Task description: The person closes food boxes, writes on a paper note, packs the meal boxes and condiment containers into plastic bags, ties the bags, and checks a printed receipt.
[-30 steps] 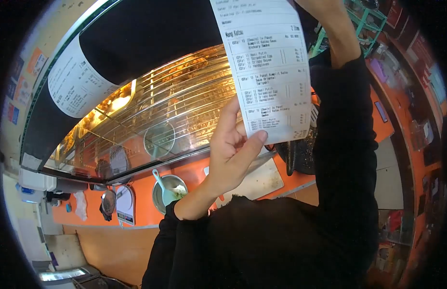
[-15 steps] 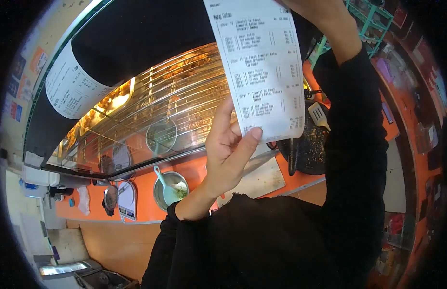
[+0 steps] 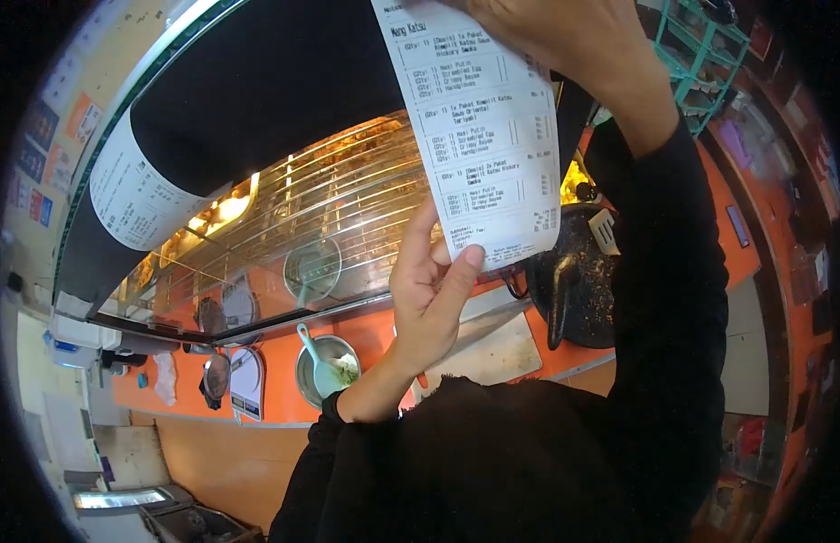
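Note:
A long white printed receipt (image 3: pixel 483 136) hangs in front of me, its lines of order text facing the camera. My left hand (image 3: pixel 435 294) pinches its lower left corner, the thumb lying on the printed side. Higher up, my right hand (image 3: pixel 574 36) reaches across the top of the paper; its fingertips are cut off or hidden, though it appears to grip the upper edge. Behind the receipt stands a glass display case (image 3: pixel 284 208) with wire racks and lit fried food. A second receipt (image 3: pixel 135 195) is stuck to the case at the left.
On the orange counter (image 3: pixel 280 339) sit a metal bowl (image 3: pixel 302 385) with a pale green spoon (image 3: pixel 325 373), a kitchen scale (image 3: pixel 247 385) and a cutting board (image 3: pixel 501 348). To the right are a black pan (image 3: pixel 578 299), a slotted spatula (image 3: pixel 604 231) and a green rack (image 3: pixel 701 63).
The receipt and both hands have shifted slightly left in view, with the right hand now lower over the paper's top. The counter items appear slightly lower and further right.

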Action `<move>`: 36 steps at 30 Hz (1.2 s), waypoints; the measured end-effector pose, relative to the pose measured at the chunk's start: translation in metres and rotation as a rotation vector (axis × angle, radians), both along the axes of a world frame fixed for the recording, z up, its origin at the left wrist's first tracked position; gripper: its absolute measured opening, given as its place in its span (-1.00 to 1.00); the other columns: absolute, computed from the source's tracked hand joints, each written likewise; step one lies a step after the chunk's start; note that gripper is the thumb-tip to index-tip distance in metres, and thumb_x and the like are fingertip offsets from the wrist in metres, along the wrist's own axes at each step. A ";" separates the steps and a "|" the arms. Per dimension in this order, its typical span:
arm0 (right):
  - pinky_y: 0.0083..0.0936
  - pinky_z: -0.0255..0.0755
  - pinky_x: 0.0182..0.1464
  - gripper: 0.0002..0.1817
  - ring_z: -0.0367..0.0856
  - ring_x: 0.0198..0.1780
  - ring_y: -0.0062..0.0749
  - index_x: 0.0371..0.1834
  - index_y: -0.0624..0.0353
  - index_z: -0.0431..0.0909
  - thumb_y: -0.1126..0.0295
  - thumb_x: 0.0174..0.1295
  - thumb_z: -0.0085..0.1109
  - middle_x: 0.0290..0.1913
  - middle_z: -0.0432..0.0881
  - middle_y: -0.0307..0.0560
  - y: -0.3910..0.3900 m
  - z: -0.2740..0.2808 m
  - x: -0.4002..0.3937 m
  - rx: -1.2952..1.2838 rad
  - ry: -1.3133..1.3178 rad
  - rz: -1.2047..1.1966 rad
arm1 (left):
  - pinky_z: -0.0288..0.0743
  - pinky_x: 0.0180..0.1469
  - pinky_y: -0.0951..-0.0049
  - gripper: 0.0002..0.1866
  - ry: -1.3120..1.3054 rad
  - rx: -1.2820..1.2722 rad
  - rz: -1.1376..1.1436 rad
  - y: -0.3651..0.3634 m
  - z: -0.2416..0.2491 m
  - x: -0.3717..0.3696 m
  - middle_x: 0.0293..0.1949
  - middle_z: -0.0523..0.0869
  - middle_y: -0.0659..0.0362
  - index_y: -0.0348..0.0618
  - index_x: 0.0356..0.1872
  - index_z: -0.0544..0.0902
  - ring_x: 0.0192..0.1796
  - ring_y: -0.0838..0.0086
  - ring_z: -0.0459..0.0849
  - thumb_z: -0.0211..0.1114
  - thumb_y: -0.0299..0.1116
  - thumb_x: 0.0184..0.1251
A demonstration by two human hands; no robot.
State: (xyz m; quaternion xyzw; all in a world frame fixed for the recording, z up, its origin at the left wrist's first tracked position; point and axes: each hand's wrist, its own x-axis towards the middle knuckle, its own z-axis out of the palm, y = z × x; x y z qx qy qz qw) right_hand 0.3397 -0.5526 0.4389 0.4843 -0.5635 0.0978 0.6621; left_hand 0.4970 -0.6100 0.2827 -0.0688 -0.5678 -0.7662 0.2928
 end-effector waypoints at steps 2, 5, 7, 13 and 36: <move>-0.52 0.11 -0.35 -0.41 0.26 -0.47 -0.43 -0.61 0.19 0.41 -0.18 0.09 -0.24 -0.55 0.32 -0.19 -0.001 0.000 0.009 0.008 -0.039 0.033 | 0.37 -0.04 0.52 -0.47 -0.003 -0.038 0.041 -0.003 -0.003 -0.001 -0.07 0.51 -0.01 -0.34 0.18 0.08 -0.05 0.45 0.50 0.03 -0.55 0.17; -0.51 0.11 -0.37 -0.34 0.25 -0.49 -0.44 -0.65 0.20 0.41 -0.24 0.08 -0.31 -0.54 0.31 -0.18 -0.004 0.000 0.008 0.041 -0.062 0.019 | 0.40 -0.07 0.49 -0.48 -0.015 -0.133 0.052 -0.008 -0.008 -0.001 -0.07 0.50 -0.01 -0.34 0.16 0.10 -0.06 0.43 0.50 0.03 -0.55 0.18; -0.51 0.11 -0.38 -0.31 0.23 -0.50 -0.44 -0.67 0.20 0.40 -0.27 0.08 -0.35 -0.55 0.30 -0.18 -0.004 0.000 0.004 0.065 -0.046 -0.023 | 0.45 -0.11 0.44 -0.51 -0.050 -0.102 0.026 -0.009 -0.011 0.001 -0.08 0.50 -0.01 -0.35 0.15 0.13 -0.07 0.40 0.51 0.03 -0.54 0.18; -0.52 0.12 -0.44 -0.27 0.20 -0.52 -0.43 -0.67 0.22 0.39 -0.31 0.07 -0.39 -0.56 0.27 -0.14 -0.012 0.000 -0.011 -0.003 -0.076 0.224 | 0.49 -0.14 0.40 -0.58 -0.014 -0.137 0.044 -0.011 -0.014 0.001 -0.11 0.52 -0.02 -0.39 0.09 0.21 -0.11 0.39 0.54 0.02 -0.51 0.20; -0.63 0.23 -0.63 -0.34 0.37 -0.65 -0.48 -0.63 0.24 0.38 -0.26 0.06 -0.20 -0.66 0.41 -0.12 -0.018 0.002 -0.013 -0.145 -0.292 0.894 | 0.48 -0.26 0.52 -0.67 -0.063 -0.098 0.114 -0.004 -0.019 0.002 -0.26 0.60 0.04 -0.39 -0.03 0.35 -0.32 0.49 0.59 0.07 -0.44 0.21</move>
